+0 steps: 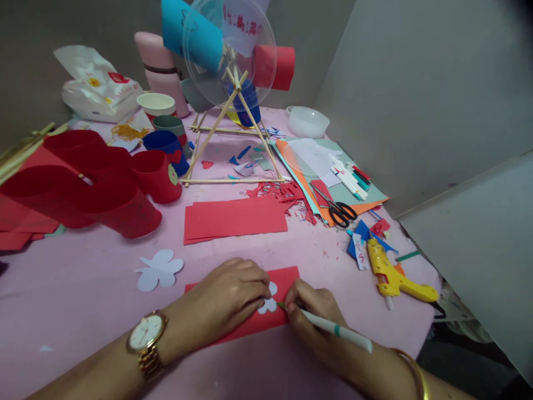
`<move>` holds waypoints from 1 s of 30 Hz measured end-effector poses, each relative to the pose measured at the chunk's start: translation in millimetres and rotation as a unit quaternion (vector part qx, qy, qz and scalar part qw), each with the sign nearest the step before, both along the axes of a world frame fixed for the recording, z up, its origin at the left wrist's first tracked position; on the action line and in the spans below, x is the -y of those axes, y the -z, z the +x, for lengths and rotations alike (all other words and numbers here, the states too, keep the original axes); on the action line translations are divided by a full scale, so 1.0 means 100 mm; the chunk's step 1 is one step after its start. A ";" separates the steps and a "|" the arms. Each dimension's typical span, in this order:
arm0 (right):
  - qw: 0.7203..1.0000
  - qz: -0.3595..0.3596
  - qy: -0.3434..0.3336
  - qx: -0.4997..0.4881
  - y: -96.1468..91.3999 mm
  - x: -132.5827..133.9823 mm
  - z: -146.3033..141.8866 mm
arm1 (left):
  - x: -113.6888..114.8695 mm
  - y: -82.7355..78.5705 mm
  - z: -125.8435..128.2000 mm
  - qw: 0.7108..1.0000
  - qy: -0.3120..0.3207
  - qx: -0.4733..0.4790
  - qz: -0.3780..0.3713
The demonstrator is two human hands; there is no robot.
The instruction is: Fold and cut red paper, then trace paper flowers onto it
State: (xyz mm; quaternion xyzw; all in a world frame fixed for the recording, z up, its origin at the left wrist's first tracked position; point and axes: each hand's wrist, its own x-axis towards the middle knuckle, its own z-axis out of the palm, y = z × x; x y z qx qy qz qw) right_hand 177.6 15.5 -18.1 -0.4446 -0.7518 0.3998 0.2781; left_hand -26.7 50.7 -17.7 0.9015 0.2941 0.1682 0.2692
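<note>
My left hand (231,294) lies curled on a red paper sheet (287,278) at the near edge of the pink table (83,300), its fingertips pressing down a small white flower cut-out (270,297). My right hand (310,311) grips a white and green marker pen (337,330), whose green tip touches the red sheet right beside the flower. A gold watch sits on my left wrist and a gold bangle on my right.
A larger white flower cut-out (158,270) lies to the left. A yellow glue gun (393,275) lies to the right, scissors (339,211) and markers on coloured sheets behind it. A stick-framed wheel (229,53), red paper loops (83,183), cups and another red sheet (235,218) fill the far side.
</note>
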 end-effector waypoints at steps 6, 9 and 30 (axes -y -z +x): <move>1.000 0.000 0.005 0.000 0.01 -0.01 -0.02 | 0.01 0.00 0.00 1.000 -0.003 0.004 -0.004; 1.000 0.000 0.000 -0.005 0.03 -0.01 -0.01 | 0.01 0.00 0.00 1.000 -0.005 0.002 -0.011; 1.000 -0.002 0.003 0.008 0.06 -0.03 -0.04 | 0.01 0.01 0.02 1.000 0.001 0.001 0.013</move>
